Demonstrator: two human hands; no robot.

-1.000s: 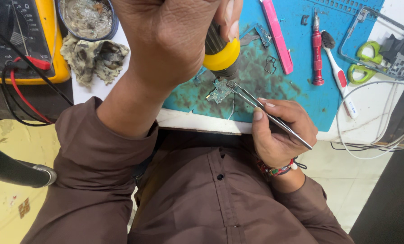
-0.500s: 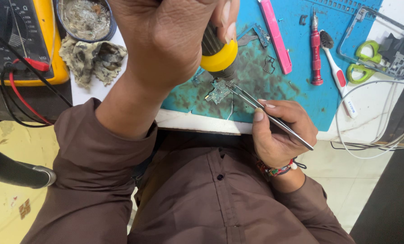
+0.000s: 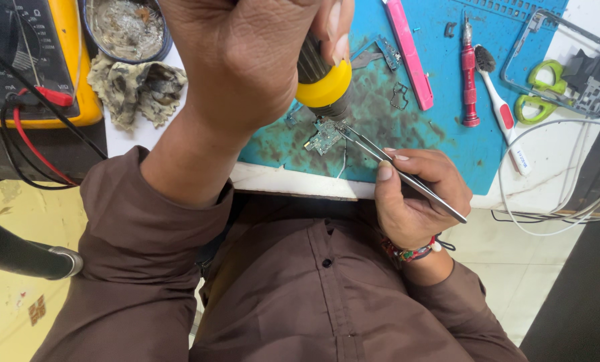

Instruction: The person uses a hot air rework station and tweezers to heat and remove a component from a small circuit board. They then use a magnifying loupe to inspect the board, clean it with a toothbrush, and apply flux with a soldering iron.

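left hand (image 3: 246, 60) grip: closed round yellow-collared black iron (image 3: 321, 84) | right hand (image 3: 414, 194) grip: pinching slim steel tweezers (image 3: 394, 167) | both tips converge on small green circuit board (image 3: 323, 137), between hands, tweezers running diagonally from lower right

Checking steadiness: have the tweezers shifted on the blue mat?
No. The tweezers in the right hand keep their tips at the small circuit board, same spot on the blue mat.

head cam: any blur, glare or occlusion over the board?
Head view: sharp, even light, no glare on the mat. The left hand, close to the lens, fills the top centre and hides most of its yellow-collared tool. The board stays visible, in soft shade under that hand. The right hand and tweezers are crisp.
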